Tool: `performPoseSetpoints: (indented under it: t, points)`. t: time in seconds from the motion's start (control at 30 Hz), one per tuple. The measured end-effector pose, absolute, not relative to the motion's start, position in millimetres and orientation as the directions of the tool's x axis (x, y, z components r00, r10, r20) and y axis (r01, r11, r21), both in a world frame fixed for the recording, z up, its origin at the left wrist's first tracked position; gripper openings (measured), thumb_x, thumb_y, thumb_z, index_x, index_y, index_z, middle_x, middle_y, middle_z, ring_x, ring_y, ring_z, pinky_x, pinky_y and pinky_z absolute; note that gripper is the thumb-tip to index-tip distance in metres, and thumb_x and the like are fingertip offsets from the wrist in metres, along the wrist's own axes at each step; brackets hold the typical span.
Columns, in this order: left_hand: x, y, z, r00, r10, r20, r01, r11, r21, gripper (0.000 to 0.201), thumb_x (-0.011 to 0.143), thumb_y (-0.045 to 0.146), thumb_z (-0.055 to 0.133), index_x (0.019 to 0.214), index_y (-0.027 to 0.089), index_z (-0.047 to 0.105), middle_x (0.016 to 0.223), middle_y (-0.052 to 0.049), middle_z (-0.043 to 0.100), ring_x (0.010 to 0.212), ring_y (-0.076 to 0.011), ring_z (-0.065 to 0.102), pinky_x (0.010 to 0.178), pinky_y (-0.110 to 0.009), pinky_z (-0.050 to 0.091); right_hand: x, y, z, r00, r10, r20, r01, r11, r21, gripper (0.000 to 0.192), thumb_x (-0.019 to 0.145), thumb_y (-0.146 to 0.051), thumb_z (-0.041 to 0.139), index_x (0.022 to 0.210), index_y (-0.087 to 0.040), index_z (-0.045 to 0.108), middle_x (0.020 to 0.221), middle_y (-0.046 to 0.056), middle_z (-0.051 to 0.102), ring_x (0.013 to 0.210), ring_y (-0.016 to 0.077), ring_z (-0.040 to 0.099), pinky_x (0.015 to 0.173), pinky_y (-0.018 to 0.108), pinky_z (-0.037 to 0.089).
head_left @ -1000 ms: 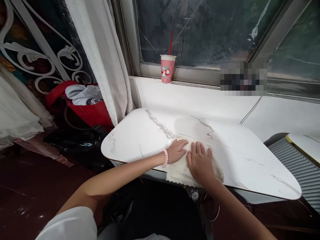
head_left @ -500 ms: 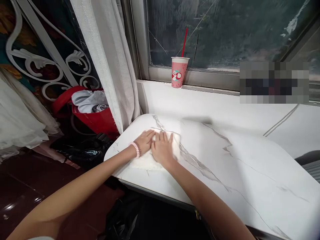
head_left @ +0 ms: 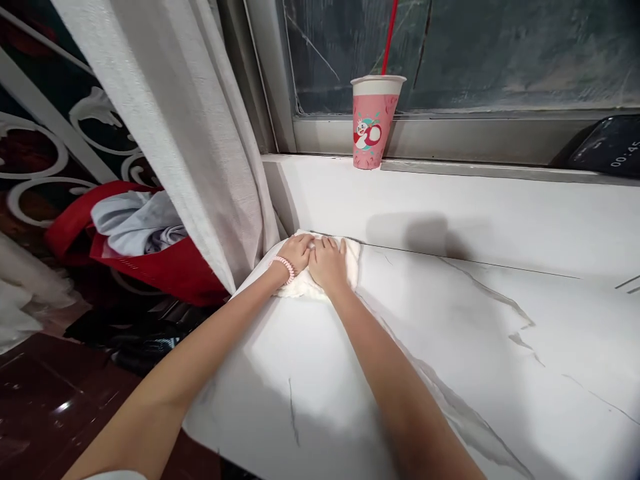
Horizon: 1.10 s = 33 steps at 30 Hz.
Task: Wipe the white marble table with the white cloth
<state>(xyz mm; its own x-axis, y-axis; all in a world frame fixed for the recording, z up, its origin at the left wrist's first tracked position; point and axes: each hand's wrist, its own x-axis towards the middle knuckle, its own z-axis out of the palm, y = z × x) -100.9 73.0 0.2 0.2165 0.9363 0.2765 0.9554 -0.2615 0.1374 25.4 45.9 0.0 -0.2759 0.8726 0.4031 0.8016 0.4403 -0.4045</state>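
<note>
Under both palms, at the far left end of the white tabletop, 1 pale cloth, spread flat with its far edge close up to the wall. Left hand laid over the left part, fingers reaching forward and a little right; right hand just beside, fingers slightly spread and pointing at the wall. Both flattened, with fingers extended more than curled, bearing on the cloth from above; as for any fold tucked beneath the palms, cannot tell. Judging by look: light, soft, limp and a little fluffy, not fragile, likely to bunch if pushed from only 1 side. Likely to slide easily over such a smooth surface, so best held by broad pressure near its middle; for lifting, best pinched at the far right corner, clear of the fingers. Counted at the grip: 2 hands, 1 cloth, 1 pink coiled bracelet on the left wrist. Beyond the grip and slightly right, 1 pink cup with 1 red straw, by the window. Well right of the grip, 1 phone, cut off by the frame edge. Just left, 1 pale curtain; farther left, 1 red bag holding grey clothes, too bundled to count.
</note>
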Motion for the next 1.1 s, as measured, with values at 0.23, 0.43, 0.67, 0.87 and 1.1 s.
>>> performPoseSetpoints:
  t: [0.23,0.43,0.67,0.87,1.1]
  points:
    - [-87,101,-2,0.29,0.92,0.263,0.935,-0.331,0.127,0.047,0.086,0.019,0.035,0.129,0.014,0.053,0.133,-0.012,0.062,0.124,-0.0238,0.056,0.113,-0.042,0.035,38,66,-6,-0.19,0.861,0.472,0.817,0.405,-0.41,0.036,0.098,-0.02,0.036,0.121,-0.01,0.062,0.129,0.018,0.062,0.128,0.0289,0.048,0.117,0.055,0.018]
    - [-94,44,-3,0.299,0.922,0.247,0.934,-0.336,0.122,0.051,0.092,0.026,0.029,0.137,0.012,0.048,0.145,-0.013,0.052,0.137,-0.0241,0.043,0.118,-0.045,0.028,39,18,-2,-0.254,0.857,0.449,0.81,0.442,-0.385,0.038,0.099,-0.022,0.036,0.125,-0.006,0.059,0.133,0.019,0.059,0.13,0.0291,0.046,0.118,0.053,0.019]
    - [-113,-86,-7,0.199,0.947,0.253,0.973,-0.222,0.066,0.054,0.093,0.028,0.026,0.139,0.01,0.047,0.147,-0.015,0.049,0.14,-0.0258,0.04,0.118,-0.047,0.028,28,-86,-1,-0.346,0.845,0.408,0.704,0.521,-0.482,0.038,0.097,-0.023,0.042,0.128,-0.009,0.057,0.139,0.015,0.056,0.134,0.026,0.043,0.121,0.05,0.016]
    - [-93,-174,-14,0.149,0.956,0.255,0.987,-0.16,0.025,0.056,0.092,0.026,0.026,0.142,0.008,0.044,0.148,-0.017,0.047,0.141,-0.0288,0.039,0.117,-0.052,0.027,53,-164,5,-0.433,0.836,0.338,0.646,0.549,-0.531,0.038,0.097,-0.022,0.04,0.129,-0.011,0.056,0.147,0.013,0.05,0.14,0.0235,0.036,0.123,0.049,0.014]
    - [-53,-193,-17,0.173,0.966,0.194,0.982,-0.185,0.046,0.057,0.091,0.023,0.026,0.143,0.006,0.041,0.15,-0.017,0.044,0.144,-0.0289,0.033,0.118,-0.052,0.023,94,-185,5,-0.468,0.821,0.327,0.677,0.571,-0.464,0.04,0.096,-0.021,0.039,0.131,-0.009,0.054,0.145,0.015,0.05,0.139,0.0248,0.037,0.123,0.05,0.013]
